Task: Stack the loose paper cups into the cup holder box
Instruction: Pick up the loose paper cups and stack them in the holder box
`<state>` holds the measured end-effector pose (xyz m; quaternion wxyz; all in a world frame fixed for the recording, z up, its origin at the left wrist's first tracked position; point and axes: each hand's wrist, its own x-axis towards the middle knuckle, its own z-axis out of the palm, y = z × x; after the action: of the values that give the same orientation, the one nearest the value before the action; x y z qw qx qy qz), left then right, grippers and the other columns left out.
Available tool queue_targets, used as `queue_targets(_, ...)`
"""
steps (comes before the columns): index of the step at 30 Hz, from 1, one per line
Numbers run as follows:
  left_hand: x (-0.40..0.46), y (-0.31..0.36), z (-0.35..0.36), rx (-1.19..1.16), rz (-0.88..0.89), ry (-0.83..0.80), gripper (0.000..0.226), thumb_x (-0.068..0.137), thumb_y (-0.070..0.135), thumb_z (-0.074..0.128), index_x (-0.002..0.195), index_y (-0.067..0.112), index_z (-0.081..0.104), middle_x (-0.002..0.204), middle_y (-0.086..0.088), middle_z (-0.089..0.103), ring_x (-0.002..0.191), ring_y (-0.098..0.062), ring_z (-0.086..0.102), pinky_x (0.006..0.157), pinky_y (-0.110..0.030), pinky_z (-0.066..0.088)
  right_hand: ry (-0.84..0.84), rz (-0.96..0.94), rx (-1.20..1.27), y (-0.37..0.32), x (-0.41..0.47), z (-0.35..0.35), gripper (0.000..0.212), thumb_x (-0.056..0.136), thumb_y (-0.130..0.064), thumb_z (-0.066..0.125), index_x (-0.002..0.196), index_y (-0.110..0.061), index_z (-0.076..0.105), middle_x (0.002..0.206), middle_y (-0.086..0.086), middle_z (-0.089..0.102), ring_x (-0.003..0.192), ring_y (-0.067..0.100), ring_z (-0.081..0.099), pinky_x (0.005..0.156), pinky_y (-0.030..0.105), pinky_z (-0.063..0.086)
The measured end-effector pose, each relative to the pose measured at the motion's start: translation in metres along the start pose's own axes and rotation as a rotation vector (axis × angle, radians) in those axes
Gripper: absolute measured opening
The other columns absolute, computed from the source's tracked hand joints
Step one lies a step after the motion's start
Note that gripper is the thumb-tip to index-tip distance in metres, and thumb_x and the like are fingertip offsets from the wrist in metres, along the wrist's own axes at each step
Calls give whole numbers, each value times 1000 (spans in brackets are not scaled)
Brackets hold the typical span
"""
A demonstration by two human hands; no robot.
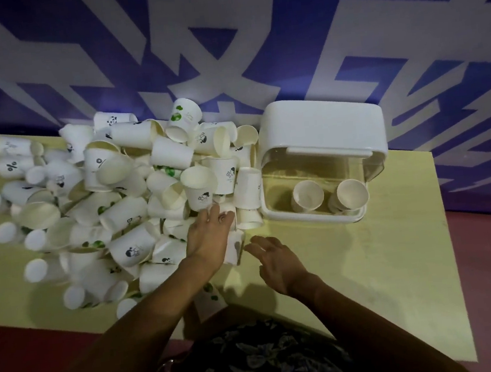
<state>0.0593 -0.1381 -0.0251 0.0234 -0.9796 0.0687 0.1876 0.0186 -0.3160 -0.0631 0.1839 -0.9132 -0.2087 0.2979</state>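
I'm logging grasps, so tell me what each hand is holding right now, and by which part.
The left hand rests on cups at the near edge of the pile; whether it grips one cannot be told. The right hand hovers open, holding nothing.

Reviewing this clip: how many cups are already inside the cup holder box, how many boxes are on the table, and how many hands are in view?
Cups inside the cup holder box: 2, left cup and right cup
Cup holder boxes: 1
Hands: 2, left hand and right hand
Total: 5
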Motion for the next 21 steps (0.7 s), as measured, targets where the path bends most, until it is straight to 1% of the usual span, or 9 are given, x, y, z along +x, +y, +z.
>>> queue_targets(2, -4, -7, 7, -24, -4, -23, 68, 85, 12, 61, 142, 26, 27, 140, -11, 32, 115, -31, 45, 78, -37, 51, 6, -39, -64, -14, 6, 8, 79, 79, -3, 48, 149, -32, 26, 157, 2, 22, 139, 33, 24, 103, 44, 38)
queue_targets(4, -7, -12, 13, -17, 17, -35, 77, 87, 22, 62, 149, 30, 16, 136, -12, 34, 115, -31, 45, 84, -38, 48, -18, -68, -132, -27, 12, 14, 82, 81, -1, 48, 151, -33, 19, 161, 1, 10, 144, 32, 13, 109, 47, 30)
queue_targets(7, -8, -16, 16, 20, 49, -30, 69, 92, 27, 54, 149, 31, 16, 131, -12, 42, 119, -30, 42, 89, -39, 42, -67, -66, -246, -41, 20, 18, 77, 85, -2, 50, 150, -31, 21, 162, 2, 5, 146, 32, 6, 111, 47, 24)
queue_targets(10, -8, -23, 14, -48, 48, -101, 43, 93, 25, 52, 134, 25, 40, 129, -12, 46, 116, -29, 47, 81, -39, 49, -16, -31, -319, -46, 25, 22, 73, 85, -3, 51, 146, -32, 27, 159, 1, 11, 138, 36, 20, 100, 48, 36)
queue_targets(12, -10, -30, 13, -87, 38, -100, 28, 95, 24, 49, 122, 21, 52, 127, -11, 50, 113, -27, 51, 78, -38, 51, 81, 30, -308, -47, 24, 26, 59, 84, -5, 51, 137, -28, 39, 150, 4, 27, 122, 36, 39, 88, 46, 41)
queue_targets(14, -14, -34, 14, -99, 29, -55, 25, 98, 29, 44, 116, 21, 58, 127, -9, 50, 111, -26, 50, 77, -36, 50, 153, 110, -309, -43, 22, 29, 40, 82, -16, 58, 121, -22, 50, 134, 8, 45, 106, 34, 50, 78, 43, 42)
queue_targets(16, -21, -37, 20, -104, 6, -10, 28, 99, 34, 42, 116, 22, 61, 126, -8, 48, 112, -25, 45, 80, -35, 49, 177, 168, -300, -36, 18, 33, 41, 77, -24, 66, 115, -20, 53, 120, 9, 53, 94, 32, 55, 70, 42, 45)
queue_targets(17, -24, -38, 23, -121, -5, 28, 29, 98, 36, 43, 115, 23, 62, 126, -8, 47, 113, -25, 42, 82, -36, 48, 195, 183, -267, -33, 16, 34, 42, 77, -23, 67, 117, -19, 54, 117, 10, 55, 91, 32, 56, 67, 41, 46)
queue_targets(21, -36, -32, 30, -242, -24, 247, 12, 88, 28, 63, 94, 19, 68, 134, -10, 43, 125, -33, 35, 89, -46, 44, 316, 264, 0, -25, 8, 29, 33, 92, -16, 49, 125, -14, 55, 114, 10, 53, 92, 34, 57, 63, 37, 46)
